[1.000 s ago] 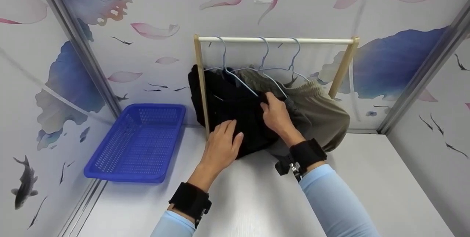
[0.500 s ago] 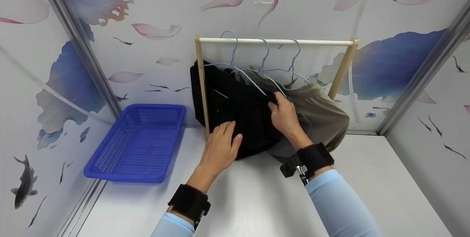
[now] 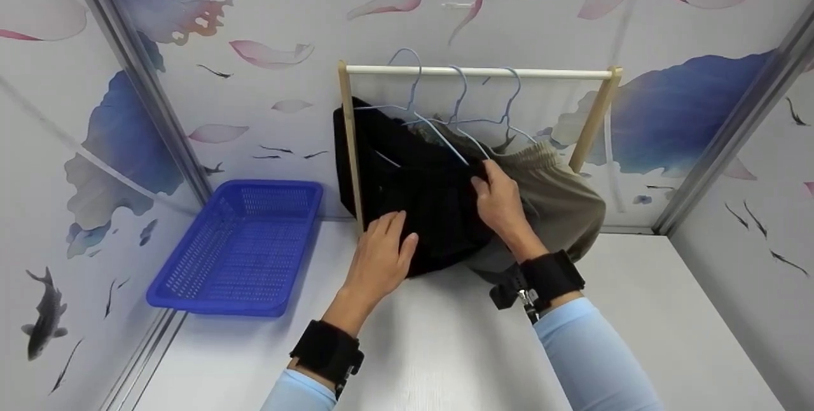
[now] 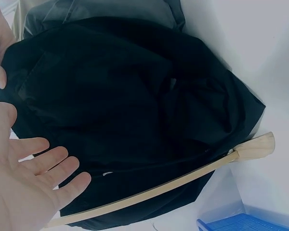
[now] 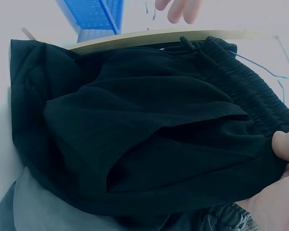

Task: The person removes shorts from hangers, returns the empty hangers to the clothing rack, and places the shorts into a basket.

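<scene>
The black garment (image 3: pixel 439 217) is on a pale blue hanger (image 3: pixel 441 138) at the left end of the rack (image 3: pixel 352 150), the hook (image 3: pixel 416 84) arching above the bar (image 3: pixel 553 72). The right hand (image 3: pixel 502 202) pinches the waistband (image 5: pixel 253 79); the left hand (image 3: pixel 376 257), fingers straight and apart, is near it. The step seems to be working the hanger on or off; the next move calls for guiding the hook. A khaki garment (image 3: pixel 563 185) hangs alongside.

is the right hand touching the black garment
Touching. The right wrist view shows it: the right hand grips the edge of the black garment, thumb against the cloth beside the gathered waistband.
</scene>
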The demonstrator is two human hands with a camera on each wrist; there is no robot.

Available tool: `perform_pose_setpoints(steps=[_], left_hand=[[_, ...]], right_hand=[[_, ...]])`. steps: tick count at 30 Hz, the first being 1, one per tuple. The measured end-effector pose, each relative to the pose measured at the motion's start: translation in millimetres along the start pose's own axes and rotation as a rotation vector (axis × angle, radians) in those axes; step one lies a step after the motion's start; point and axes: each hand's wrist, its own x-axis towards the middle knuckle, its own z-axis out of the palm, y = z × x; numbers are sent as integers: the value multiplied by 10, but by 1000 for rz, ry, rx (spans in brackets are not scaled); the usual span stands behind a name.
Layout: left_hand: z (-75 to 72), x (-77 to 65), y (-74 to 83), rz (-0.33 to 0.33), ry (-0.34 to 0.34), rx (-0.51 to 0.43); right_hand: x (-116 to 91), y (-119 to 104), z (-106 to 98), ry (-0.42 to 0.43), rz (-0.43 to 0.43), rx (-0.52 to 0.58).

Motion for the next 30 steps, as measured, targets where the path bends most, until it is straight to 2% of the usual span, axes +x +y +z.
perform_pose_setpoints(steps=[7, 13, 21, 30], left_hand=[[0, -7, -19, -15, -7, -10], [14, -20, -39, -26, -4, -2], [21, -30, -42, -32, -1, -7], [30, -48, -50, -29, 3, -5]], right_hand=[[-6, 21, -8, 26, -3, -13], [-37, 54, -20, 16, 2, 0], [-105, 125, -37, 62, -53, 2], [-200, 229, -85, 61, -12, 9]])
